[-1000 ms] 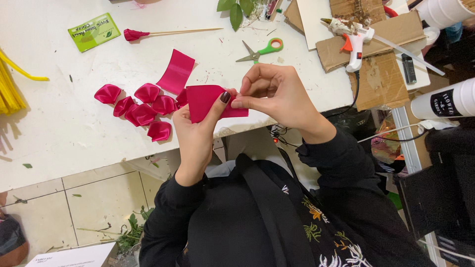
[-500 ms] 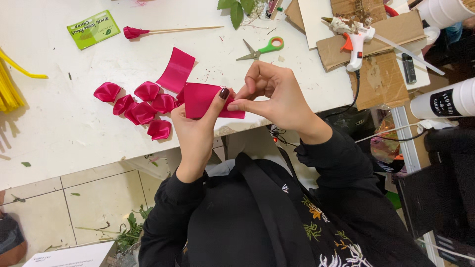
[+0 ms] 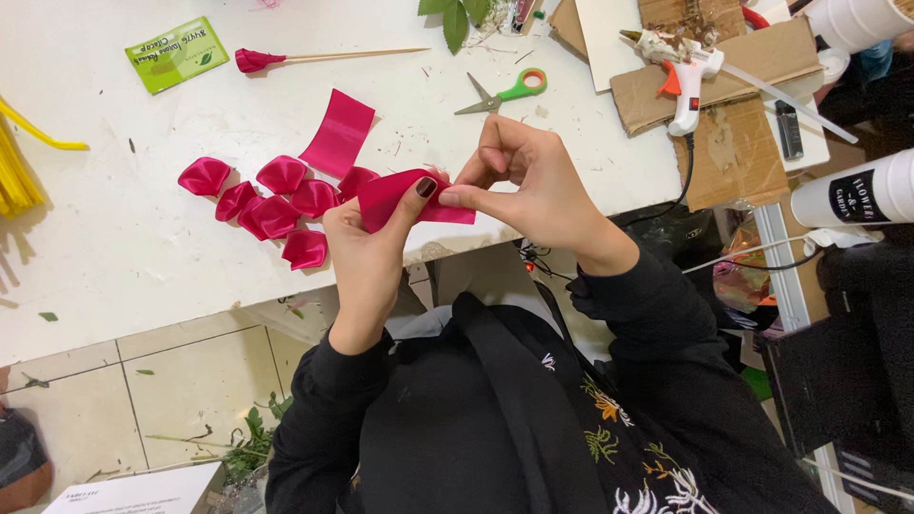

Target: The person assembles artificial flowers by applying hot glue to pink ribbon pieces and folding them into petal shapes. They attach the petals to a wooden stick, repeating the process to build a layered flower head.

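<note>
Pinching red ribbon piece (image 3: pixel 405 197) between both hands at counter edge: left hand (image 3: pixel 367 249) closed on its near end, thumb on top; right hand (image 3: pixel 524 181) fingertips closed on far end. Folded red petals (image 3: pixel 271 200) lying just beyond left hand, flat ribbon strip (image 3: pixel 338 133) past them. Green-handled scissors (image 3: pixel 500 92) beyond right hand, glue gun (image 3: pixel 681 71) on cardboard further out. White counter (image 3: pixel 114 228) scuffed; tiled floor (image 3: pixel 143 381) below.

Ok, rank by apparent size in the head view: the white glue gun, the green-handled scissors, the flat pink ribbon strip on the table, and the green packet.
1. White glue gun.
2-4. Green packet, green-handled scissors and flat pink ribbon strip look too alike to rank.
</note>
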